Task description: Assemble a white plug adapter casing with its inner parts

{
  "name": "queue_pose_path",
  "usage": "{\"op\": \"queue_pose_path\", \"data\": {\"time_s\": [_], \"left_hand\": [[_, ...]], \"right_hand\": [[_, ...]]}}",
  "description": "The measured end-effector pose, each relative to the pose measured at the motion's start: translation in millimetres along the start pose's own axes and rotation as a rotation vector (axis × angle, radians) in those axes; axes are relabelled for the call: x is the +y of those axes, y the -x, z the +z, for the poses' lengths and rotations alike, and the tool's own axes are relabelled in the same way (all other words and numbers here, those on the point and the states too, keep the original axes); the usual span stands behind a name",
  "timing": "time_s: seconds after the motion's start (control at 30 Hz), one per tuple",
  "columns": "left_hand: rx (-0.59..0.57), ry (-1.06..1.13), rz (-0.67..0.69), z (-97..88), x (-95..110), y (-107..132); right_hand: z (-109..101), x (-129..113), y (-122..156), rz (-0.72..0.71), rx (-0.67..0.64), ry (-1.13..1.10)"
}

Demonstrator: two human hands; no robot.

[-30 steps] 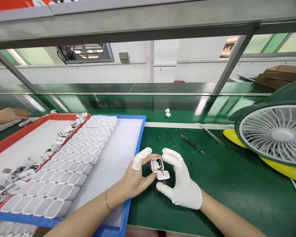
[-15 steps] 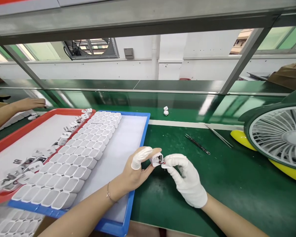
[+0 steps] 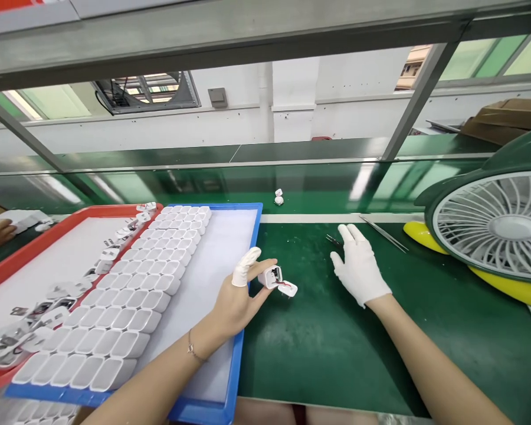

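White charger housing (image 3: 271, 275) with its cap (image 3: 288, 288) dangling on a wire, pinched in left hand (image 3: 239, 298) above green desk (image 3: 336, 348) | gloved right hand (image 3: 360, 268) spread, grasping nothing, reaching beside tweezers (image 3: 333, 239) | blue tray (image 3: 248, 260) alongside holds rowed housings.

White wall (image 3: 159, 127) w/ vent fan (image 3: 146, 91)
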State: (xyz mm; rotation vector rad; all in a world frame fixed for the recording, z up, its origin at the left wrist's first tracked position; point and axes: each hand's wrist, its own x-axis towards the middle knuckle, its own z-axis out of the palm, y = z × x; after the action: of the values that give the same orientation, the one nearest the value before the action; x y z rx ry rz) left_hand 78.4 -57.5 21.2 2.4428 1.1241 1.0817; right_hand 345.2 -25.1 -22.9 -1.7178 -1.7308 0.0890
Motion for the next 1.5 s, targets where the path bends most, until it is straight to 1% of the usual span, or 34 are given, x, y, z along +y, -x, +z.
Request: {"op": "queue_pose_path", "data": {"time_s": [0.07,0.17,0.3,0.37,0.43,0.5,0.53,0.6,0.67,0.73,0.83,1.03,1.13,1.3,1.5], "left_hand": [[0.010,-0.004,0.043,-0.5,0.8,-0.6],[0.016,-0.050,0.064,-2.1,2.8,-2.1],[0.047,-0.079,0.079,-5.7,3.1,-2.3],[0.058,-0.075,0.090,-6.9,2.3,-1.4],[0.061,-0.068,0.083,-7.1,1.5,-0.7],[0.044,-0.054,0.053,-6.4,1.3,-0.7],[0.027,-0.044,0.040,-5.7,1.4,-1.0],[-0.005,-0.025,0.041,-3.8,1.7,-1.9],[-0.028,-0.016,0.068,-1.4,1.8,-2.7],[-0.049,-0.026,0.082,1.3,1.8,-2.8],[-0.069,-0.052,0.085,4.9,2.3,-2.0],[-0.107,-0.058,0.035,7.3,4.2,-2.2],[-0.091,-0.063,0.046,7.4,3.5,-2.2],[-0.056,-0.078,0.080,7.9,1.4,-0.1],[-0.080,-0.069,0.089,9.8,0.5,0.4]], "right_hand": [[4.5,13.4,-5.9,0.072,-0.082,0.073],[7.6,17.8,-7.2,0.066,-0.140,0.056],[2.5,1.0,1.5,0.073,-0.150,0.006],[-1.8,-11.4,10.3,0.065,-0.168,-0.088],[-6.3,-23.6,20.4,0.001,-0.174,-0.235],[-10.6,-34.2,29.2,-0.110,-0.133,-0.344],[-12.4,-38.6,32.3,-0.179,-0.102,-0.361],[-15.0,-45.5,35.8,-0.322,-0.047,-0.328],[-16.0,-50.0,36.2,-0.442,-0.022,-0.272],[-15.3,-52.3,35.7,-0.524,-0.011,-0.207],[-12.0,-53.0,35.7,-0.591,-0.023,-0.132],[-5.6,-52.3,36.8,-0.626,0.026,-0.083],[-4.9,-53.2,36.2,-0.621,0.037,-0.084],[-4.6,-53.5,35.8,-0.612,0.036,-0.081],[-2.4,-51.7,36.7,-0.612,-0.005,-0.083]]}}
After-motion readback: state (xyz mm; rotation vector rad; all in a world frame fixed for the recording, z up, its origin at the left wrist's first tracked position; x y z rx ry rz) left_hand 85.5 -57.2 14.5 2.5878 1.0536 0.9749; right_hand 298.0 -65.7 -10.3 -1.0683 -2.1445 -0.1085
